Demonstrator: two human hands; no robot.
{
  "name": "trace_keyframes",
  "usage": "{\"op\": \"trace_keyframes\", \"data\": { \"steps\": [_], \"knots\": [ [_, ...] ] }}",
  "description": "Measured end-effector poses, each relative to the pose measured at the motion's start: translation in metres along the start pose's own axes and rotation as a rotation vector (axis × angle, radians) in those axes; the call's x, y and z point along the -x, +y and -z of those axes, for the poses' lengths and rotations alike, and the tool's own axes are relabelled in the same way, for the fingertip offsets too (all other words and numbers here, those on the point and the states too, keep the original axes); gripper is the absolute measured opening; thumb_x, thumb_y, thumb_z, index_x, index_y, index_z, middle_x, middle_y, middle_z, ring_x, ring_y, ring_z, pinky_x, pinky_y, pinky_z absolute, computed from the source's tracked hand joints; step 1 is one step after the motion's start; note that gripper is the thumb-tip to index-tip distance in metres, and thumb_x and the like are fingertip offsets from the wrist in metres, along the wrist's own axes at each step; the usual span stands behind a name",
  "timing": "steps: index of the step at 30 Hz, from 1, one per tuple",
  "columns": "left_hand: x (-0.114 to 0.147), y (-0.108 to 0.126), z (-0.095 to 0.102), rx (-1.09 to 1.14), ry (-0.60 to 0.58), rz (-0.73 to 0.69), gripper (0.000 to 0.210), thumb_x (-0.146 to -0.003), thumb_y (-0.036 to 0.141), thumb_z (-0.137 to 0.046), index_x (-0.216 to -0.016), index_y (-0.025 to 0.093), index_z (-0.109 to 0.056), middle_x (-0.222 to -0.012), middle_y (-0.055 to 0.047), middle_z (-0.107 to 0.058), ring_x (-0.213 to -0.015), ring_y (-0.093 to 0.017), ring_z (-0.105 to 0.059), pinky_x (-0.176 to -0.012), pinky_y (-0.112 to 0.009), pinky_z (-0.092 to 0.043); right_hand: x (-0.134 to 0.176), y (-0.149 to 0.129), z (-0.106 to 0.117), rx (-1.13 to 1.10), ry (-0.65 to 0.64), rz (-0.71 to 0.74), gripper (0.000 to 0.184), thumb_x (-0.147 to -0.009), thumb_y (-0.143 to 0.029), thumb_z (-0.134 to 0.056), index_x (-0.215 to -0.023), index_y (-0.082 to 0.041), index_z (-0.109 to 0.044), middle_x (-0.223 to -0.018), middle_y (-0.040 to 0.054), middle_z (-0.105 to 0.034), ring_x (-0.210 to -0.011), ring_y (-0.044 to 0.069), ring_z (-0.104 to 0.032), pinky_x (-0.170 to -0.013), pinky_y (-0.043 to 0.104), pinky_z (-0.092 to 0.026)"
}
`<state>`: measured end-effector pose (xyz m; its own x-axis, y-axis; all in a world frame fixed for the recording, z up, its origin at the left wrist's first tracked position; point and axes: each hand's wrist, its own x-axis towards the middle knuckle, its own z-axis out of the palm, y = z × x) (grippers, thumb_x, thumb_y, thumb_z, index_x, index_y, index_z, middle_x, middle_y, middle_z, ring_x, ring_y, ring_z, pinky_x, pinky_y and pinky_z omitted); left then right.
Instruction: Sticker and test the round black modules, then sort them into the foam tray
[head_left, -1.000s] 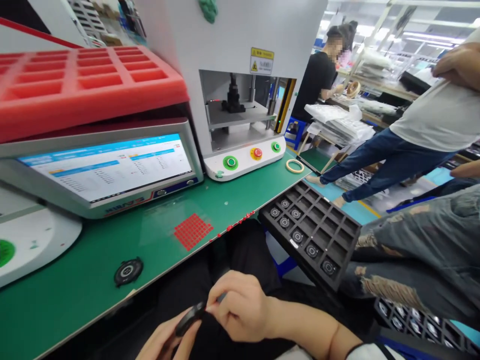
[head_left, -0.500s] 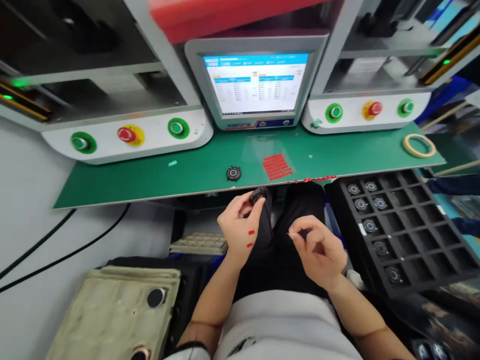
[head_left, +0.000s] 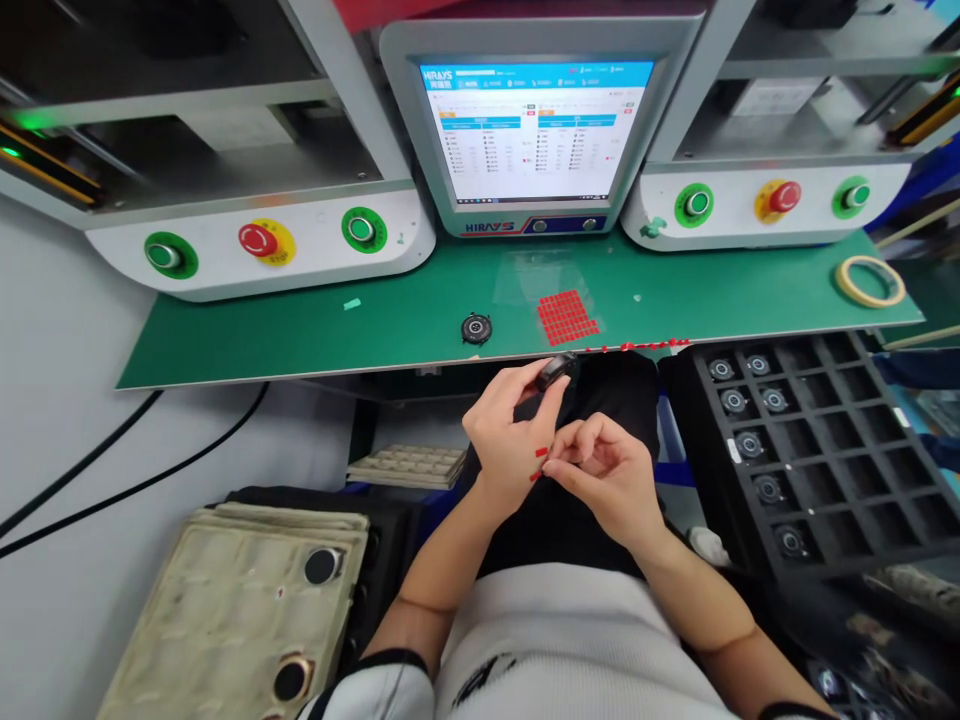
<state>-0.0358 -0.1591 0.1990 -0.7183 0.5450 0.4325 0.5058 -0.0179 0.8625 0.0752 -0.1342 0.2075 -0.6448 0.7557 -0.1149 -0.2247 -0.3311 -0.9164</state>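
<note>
My left hand pinches a round black watch case between thumb and fingers, held tilted just off the bench's front edge. Two small red stickers are on the back of that hand near the thumb. My right hand has thumb and forefinger pinched together right at the lower sticker, touching my left hand; the fingertips partly cover the spot. Another black watch case lies flat on the green bench top. To its right is a clear sheet bearing rows of red stickers.
Loose red stickers line the bench edge. A tape roll lies at right. A black compartment tray holds several watch cases. Lower left, stacked beige trays carry round dark-faced pieces. A monitor and button panels stand behind.
My right hand has moved left, bringing its pinched fingertips, which held a tiny red piece, onto the back of my left hand. The left hand with the watch case has shifted right in view.
</note>
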Motion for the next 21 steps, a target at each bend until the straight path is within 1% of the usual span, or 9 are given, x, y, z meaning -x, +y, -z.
{"op": "trace_keyframes", "data": {
  "steps": [5, 9, 12, 14, 17, 19, 21],
  "knots": [
    [0.003, 0.003, -0.001, 0.007, -0.017, 0.028, 0.014, -0.085, 0.027, -0.07, -0.095, 0.019, -0.076, -0.083, -0.002, -0.073, -0.073, -0.011, -0.068, -0.069, -0.02, -0.058, -0.004, 0.004, 0.004, -0.059, -0.018, -0.057, 0.044, -0.067, -0.025, -0.087, -0.068, -0.02, -0.043, -0.068, -0.0032, -0.066, -0.061, 0.01, -0.066, -0.058, 0.022, -0.057],
    [0.005, 0.004, -0.004, 0.088, -0.022, 0.103, 0.012, -0.082, 0.025, -0.072, -0.091, 0.019, -0.076, -0.081, -0.001, -0.073, -0.071, -0.01, -0.068, -0.068, -0.017, -0.058, -0.01, 0.01, 0.007, -0.184, 0.005, -0.135, 0.055, -0.048, -0.02, -0.096, -0.069, -0.02, -0.045, -0.063, -0.0091, -0.06, -0.053, 0.006, -0.062, -0.053, 0.017, -0.055],
    [0.004, 0.005, -0.006, 0.16, -0.047, 0.192, 0.013, -0.078, 0.026, -0.074, -0.088, 0.018, -0.076, -0.081, -0.002, -0.074, -0.07, -0.012, -0.071, -0.067, -0.018, -0.059, -0.014, 0.016, 0.006, -0.273, -0.006, -0.198, 0.061, -0.041, -0.018, -0.098, -0.069, -0.019, -0.044, -0.065, -0.0087, -0.063, -0.052, 0.006, -0.064, -0.054, 0.018, -0.056],
    [0.002, 0.007, -0.006, 0.183, -0.038, 0.255, 0.014, -0.074, 0.026, -0.075, -0.085, 0.016, -0.076, -0.079, -0.003, -0.075, -0.067, -0.014, -0.072, -0.065, -0.018, -0.06, -0.017, 0.021, 0.005, -0.302, -0.018, -0.228, 0.063, -0.039, -0.022, -0.098, -0.07, -0.02, -0.043, -0.065, -0.0069, -0.066, -0.052, 0.008, -0.065, -0.055, 0.02, -0.057],
    [0.0, 0.009, -0.006, 0.18, 0.011, 0.363, 0.021, -0.066, 0.027, -0.079, -0.082, 0.014, -0.076, -0.072, -0.003, -0.075, -0.06, -0.016, -0.072, -0.058, -0.018, -0.06, -0.022, 0.034, 0.007, -0.302, -0.053, -0.28, 0.067, -0.033, -0.031, -0.099, -0.071, -0.019, -0.046, -0.059, -0.0064, -0.065, -0.052, 0.009, -0.065, -0.057, 0.023, -0.057],
    [-0.001, 0.009, -0.008, 0.174, 0.028, 0.458, 0.028, -0.061, 0.029, -0.084, -0.084, 0.015, -0.077, -0.071, -0.003, -0.075, -0.058, -0.017, -0.072, -0.054, -0.017, -0.059, -0.029, 0.044, 0.011, -0.287, -0.064, -0.297, 0.072, -0.023, -0.035, -0.099, -0.071, -0.018, -0.048, -0.058, -0.0057, -0.065, -0.054, 0.01, -0.064, -0.059, 0.024, -0.056],
    [-0.001, 0.009, -0.011, 0.19, 0.03, 0.575, 0.034, -0.057, 0.028, -0.086, -0.087, 0.016, -0.077, -0.07, -0.001, -0.075, -0.054, -0.015, -0.069, -0.049, -0.015, -0.057, -0.034, 0.053, 0.017, -0.263, -0.054, -0.287, 0.077, -0.013, -0.036, -0.097, -0.071, -0.017, -0.05, -0.06, -0.0053, -0.065, -0.056, 0.01, -0.064, -0.06, 0.023, -0.053]
  ]
}}
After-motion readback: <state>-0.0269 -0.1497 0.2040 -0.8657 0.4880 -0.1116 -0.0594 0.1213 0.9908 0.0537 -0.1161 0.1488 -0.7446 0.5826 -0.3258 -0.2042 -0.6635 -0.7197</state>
